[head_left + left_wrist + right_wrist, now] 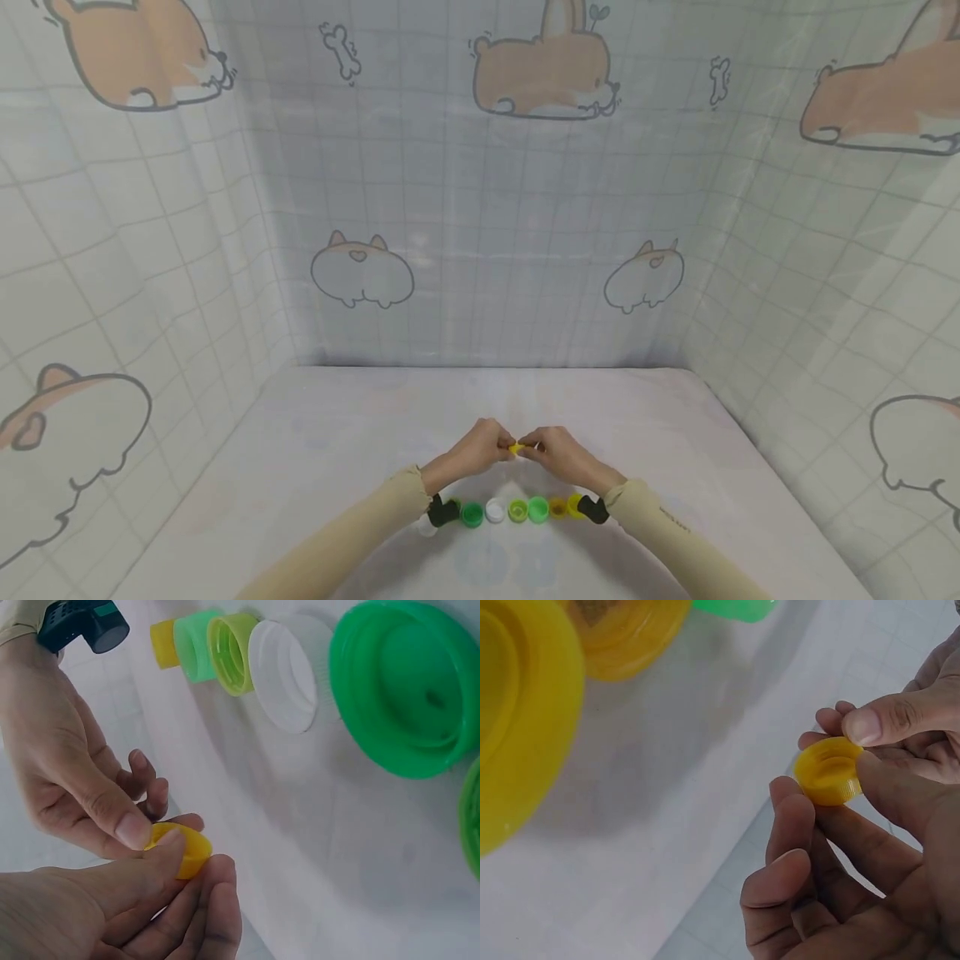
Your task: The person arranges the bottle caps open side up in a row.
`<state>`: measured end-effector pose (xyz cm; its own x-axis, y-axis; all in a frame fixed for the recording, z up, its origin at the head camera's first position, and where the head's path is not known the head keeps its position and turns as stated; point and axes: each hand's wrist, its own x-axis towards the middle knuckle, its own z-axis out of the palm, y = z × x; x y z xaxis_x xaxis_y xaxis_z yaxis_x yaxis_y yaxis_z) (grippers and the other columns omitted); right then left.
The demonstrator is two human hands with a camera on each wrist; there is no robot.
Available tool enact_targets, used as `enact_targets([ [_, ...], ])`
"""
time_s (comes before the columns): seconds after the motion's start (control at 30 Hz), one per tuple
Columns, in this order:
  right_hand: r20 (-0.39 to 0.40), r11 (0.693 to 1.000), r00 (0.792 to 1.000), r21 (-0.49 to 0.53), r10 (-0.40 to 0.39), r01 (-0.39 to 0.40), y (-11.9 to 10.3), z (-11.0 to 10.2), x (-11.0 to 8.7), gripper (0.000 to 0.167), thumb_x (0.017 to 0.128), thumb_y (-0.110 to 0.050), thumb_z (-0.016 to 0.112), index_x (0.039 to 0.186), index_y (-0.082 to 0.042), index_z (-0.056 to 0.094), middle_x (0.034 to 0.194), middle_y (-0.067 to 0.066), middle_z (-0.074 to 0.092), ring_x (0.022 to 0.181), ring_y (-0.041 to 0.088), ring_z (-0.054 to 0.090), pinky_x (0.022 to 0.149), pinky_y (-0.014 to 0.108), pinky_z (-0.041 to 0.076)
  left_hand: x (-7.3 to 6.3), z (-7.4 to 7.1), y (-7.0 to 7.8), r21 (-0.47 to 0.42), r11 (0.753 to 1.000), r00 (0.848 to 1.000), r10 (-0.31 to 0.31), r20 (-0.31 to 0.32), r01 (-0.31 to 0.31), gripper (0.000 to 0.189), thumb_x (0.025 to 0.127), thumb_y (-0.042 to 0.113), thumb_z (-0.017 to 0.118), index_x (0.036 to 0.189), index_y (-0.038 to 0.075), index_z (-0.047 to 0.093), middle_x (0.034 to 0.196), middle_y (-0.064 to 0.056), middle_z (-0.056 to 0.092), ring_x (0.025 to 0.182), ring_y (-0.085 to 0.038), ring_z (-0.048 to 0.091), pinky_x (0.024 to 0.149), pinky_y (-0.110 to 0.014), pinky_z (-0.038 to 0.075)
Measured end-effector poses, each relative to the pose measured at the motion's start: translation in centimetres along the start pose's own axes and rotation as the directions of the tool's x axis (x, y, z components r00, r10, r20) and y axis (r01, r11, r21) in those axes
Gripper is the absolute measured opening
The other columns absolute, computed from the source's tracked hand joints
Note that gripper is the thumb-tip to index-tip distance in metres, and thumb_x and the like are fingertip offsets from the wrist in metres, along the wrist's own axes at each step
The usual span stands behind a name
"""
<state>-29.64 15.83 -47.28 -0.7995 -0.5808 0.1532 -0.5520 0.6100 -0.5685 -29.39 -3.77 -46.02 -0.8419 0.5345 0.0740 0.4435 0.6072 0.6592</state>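
A small yellow bottle cap [515, 448] with a ridged side is held up between both hands, above the table. My left hand [476, 447] pinches one side of it between thumb and fingers. From the other side, the thumb and fingers of my right hand [561, 455] grip it too. In the right wrist view the hollow inside of the cap [831, 774] shows. The left wrist view has the left thumb lying across the cap [196, 851], with the right thumb at its edge.
Between the forearms and me runs a row of caps on the pale table [360, 417]: a green cap [472, 515], a white cap [495, 511], a lime cap [517, 511], a light green cap [537, 510], an amber cap [557, 508] and others. Patterned cloth walls [480, 183] enclose the table.
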Motion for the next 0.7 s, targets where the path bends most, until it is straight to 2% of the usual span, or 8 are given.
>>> enact_targets([
  [0.13, -0.061, 1.000, 0.998, 0.005, -0.011, 0.011, -0.1, 0.0, -0.1, 0.021, 0.095, -0.022, 0.061, 0.106, -0.009, 0.074, 0.097, 0.001, 0.073, 0.081, 0.009, 0.063, 0.067, 0.021, 0.050, -0.4, -0.2, -0.1, -0.002, 1.000, 1.000, 0.021, -0.024, -0.021, 0.016, 0.090, 0.005, 0.065, 0.102, 0.001, 0.075, 0.093, -0.011, 0.075, 0.061, -0.005, 0.052, 0.055, -0.018, 0.043],
  [0.3, -0.138, 0.998, 0.990, 0.057, -0.008, 0.016, -0.5, 0.0, -0.2, 0.021, 0.097, -0.024, 0.059, 0.102, -0.011, 0.074, 0.095, 0.000, 0.073, 0.080, 0.016, 0.066, 0.066, 0.022, 0.051, -0.9, -0.4, -0.2, -0.048, 0.998, 0.997, 0.030, -0.067, -0.034, 0.022, 0.095, 0.009, 0.059, 0.112, 0.002, 0.071, 0.098, -0.012, 0.074, 0.073, -0.017, 0.067, 0.058, -0.020, 0.047],
  [0.37, -0.162, 0.997, 0.987, 0.077, -0.002, 0.015, -0.7, 0.1, -0.1, 0.022, 0.097, -0.025, 0.058, 0.103, -0.011, 0.073, 0.093, 0.000, 0.073, 0.076, 0.019, 0.066, 0.063, 0.022, 0.051, -1.1, -0.4, -0.1, -0.065, 0.997, 0.995, 0.034, -0.089, -0.040, 0.023, 0.094, 0.008, 0.061, 0.115, 0.002, 0.070, 0.100, -0.012, 0.074, 0.081, -0.020, 0.070, 0.061, -0.020, 0.050],
  [0.53, -0.222, 0.992, 0.974, 0.126, 0.038, -0.010, -1.2, 0.2, 0.0, 0.020, 0.097, -0.022, 0.059, 0.106, -0.009, 0.071, 0.089, 0.001, 0.072, 0.069, 0.020, 0.066, 0.060, 0.021, 0.051, -1.4, -0.6, 0.0, -0.093, 0.994, 0.991, 0.043, -0.125, -0.055, 0.034, 0.087, 0.006, 0.069, 0.121, 0.001, 0.065, 0.095, -0.011, 0.075, 0.081, -0.017, 0.071, 0.066, -0.022, 0.054],
  [0.7, -0.236, 0.983, 0.968, 0.180, 0.079, -0.036, -1.6, 0.5, -0.1, 0.014, 0.094, -0.017, 0.062, 0.103, -0.009, 0.068, 0.086, 0.003, 0.072, 0.066, 0.018, 0.065, 0.062, 0.030, 0.055, -1.6, -0.6, -0.2, -0.078, 0.995, 0.987, 0.056, -0.149, -0.068, 0.029, 0.084, 0.007, 0.073, 0.112, 0.002, 0.066, 0.092, -0.010, 0.074, 0.079, -0.013, 0.070, 0.065, -0.020, 0.054],
])
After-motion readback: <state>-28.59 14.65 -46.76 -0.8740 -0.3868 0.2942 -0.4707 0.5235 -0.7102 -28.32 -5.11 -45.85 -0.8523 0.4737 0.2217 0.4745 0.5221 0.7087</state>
